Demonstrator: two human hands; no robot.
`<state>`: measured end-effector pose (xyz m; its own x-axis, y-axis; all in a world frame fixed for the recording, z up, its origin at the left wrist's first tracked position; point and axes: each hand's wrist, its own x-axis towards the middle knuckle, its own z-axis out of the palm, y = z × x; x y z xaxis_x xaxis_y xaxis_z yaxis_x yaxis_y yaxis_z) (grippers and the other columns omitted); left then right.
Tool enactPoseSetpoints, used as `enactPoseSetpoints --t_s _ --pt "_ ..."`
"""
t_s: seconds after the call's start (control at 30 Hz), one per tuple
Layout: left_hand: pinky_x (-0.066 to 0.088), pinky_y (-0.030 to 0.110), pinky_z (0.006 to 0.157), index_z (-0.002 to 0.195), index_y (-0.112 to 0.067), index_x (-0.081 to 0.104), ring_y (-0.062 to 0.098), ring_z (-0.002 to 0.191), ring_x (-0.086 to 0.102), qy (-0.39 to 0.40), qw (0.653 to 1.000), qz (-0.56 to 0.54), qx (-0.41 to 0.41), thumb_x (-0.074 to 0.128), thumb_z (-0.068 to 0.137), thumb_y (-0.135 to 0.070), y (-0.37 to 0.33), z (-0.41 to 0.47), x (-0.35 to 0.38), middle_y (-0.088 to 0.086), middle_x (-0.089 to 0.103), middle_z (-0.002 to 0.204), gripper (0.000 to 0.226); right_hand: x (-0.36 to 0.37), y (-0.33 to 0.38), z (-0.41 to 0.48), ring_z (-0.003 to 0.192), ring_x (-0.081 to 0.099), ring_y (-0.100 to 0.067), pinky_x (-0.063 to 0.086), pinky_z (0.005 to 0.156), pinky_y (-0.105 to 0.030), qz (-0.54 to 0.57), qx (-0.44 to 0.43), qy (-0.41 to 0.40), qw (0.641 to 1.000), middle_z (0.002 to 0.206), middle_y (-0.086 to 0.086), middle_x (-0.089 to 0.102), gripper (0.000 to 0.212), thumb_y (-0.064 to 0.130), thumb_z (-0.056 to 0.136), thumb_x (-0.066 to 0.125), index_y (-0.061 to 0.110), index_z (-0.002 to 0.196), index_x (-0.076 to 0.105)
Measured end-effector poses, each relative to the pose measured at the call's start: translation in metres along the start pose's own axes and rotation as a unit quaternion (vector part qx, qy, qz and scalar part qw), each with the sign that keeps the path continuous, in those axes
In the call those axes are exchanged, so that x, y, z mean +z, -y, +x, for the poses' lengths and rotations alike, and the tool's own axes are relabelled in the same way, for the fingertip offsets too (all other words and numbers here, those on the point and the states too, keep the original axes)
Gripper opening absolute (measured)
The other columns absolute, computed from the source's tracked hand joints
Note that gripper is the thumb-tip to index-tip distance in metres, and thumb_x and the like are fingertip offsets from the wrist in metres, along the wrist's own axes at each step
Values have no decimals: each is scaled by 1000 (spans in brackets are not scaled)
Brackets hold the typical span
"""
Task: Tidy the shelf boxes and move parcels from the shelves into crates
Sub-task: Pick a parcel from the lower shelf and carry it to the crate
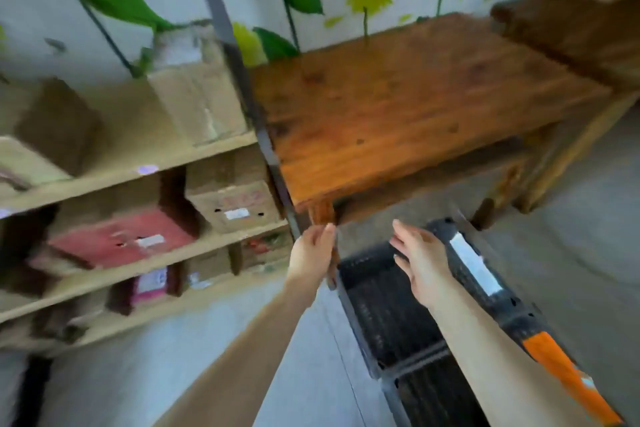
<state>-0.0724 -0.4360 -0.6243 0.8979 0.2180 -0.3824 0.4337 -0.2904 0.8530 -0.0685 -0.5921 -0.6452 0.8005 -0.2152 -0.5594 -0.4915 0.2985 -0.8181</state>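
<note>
Currently | my left hand (311, 255) beside the counter's (415, 97) wooden leg, grip lost in blur, cannot tell | right hand (420, 262) spread flat over black slatted plastic crate (377, 288) on the floor | cardboard boxes (232, 204), soft-edged, on plank shelves (194, 156) at left, labels unreadable

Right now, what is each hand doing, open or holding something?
Left hand: fingers curled beside the table leg; cannot tell if gripping.
Right hand: open, holding nothing, above the black crate.
</note>
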Motion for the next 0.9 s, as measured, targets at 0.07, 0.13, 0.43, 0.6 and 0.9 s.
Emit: enactPoseSetpoints --t_s 0.07,0.13,0.43,0.6,0.9 --pt "33 19 49 68 -23 50 11 61 43 -54 998 -34 2 43 94 -36 -6 -13 -71 -5 46 64 30 59 10 -30 96 58 -10 40 95 -32 -31 -29 67 997 102 4 61 11 29 87 61 23 96 57" --pt "32 18 42 74 -20 54 14 58 40 -109 991 -73 -7 44 93 -36 -4 -27 -140 -3 43 60 27 118 11 -59 97 59 -12 42 92 -33 -65 -52 123 989 106 1 64 11 32 86 61 23 93 60" --pt "46 32 83 104 -12 67 19 89 61 -270 945 -184 -10 53 90 -33 61 -73 -398 1 67 89 28 348 -26 -175 106 61 -22 43 102 -44 -144 -102 223 959 101 -6 67 25 33 85 62 13 99 61" --pt "45 31 79 117 -8 60 17 91 60 -284 943 -176 7 52 91 -32 68 -55 -464 6 66 98 37 416 -28 -196 107 58 -19 44 100 -44 -189 -146 216 947 105 4 65 25 48 80 63 28 94 60" --pt "38 26 88 126 -5 53 18 107 54 -268 950 -149 57 50 93 -29 34 41 -506 8 59 124 41 512 16 -139 109 55 -30 42 100 -36 -183 -177 189 949 116 -20 56 43 34 86 60 -1 111 53"
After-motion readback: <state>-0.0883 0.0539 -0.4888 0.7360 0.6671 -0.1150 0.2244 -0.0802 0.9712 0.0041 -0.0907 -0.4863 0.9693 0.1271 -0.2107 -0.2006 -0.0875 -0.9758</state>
